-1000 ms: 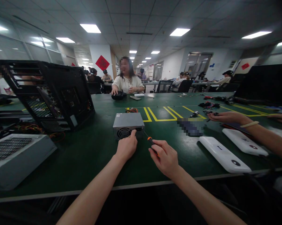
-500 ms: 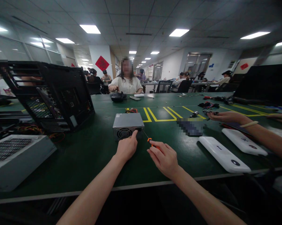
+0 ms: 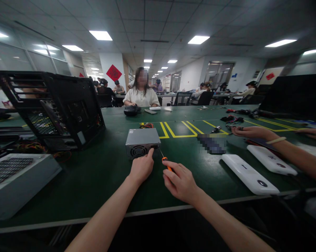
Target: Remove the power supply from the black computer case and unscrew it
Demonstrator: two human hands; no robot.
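Note:
A grey computer power supply (image 3: 142, 136) stands on the green table, its fan and socket side facing me. My left hand (image 3: 142, 169) reaches to that side; the stretched index finger meets it beside the socket, below the right corner. The remaining fingers are bent and partly hidden, with nothing visibly held. Between thumb and fingers of my right hand (image 3: 181, 182) is a screwdriver (image 3: 169, 168) with an orange handle. Its thin shaft slants up and left to the power supply's right front edge; whether the tip sits in a screw is too small to see.
At left stand a black computer case (image 3: 76, 108) and a larger grey perforated metal box (image 3: 23, 182). White devices (image 3: 249, 175) lie at right, near a neighbour's hand (image 3: 245, 132). Across the green table (image 3: 116, 119) sits another person (image 3: 140, 96).
The orange screwdriver handle and my right hand have shifted slightly left and down. My left finger stays at the power supply. The person opposite has lowered a hand to the table.

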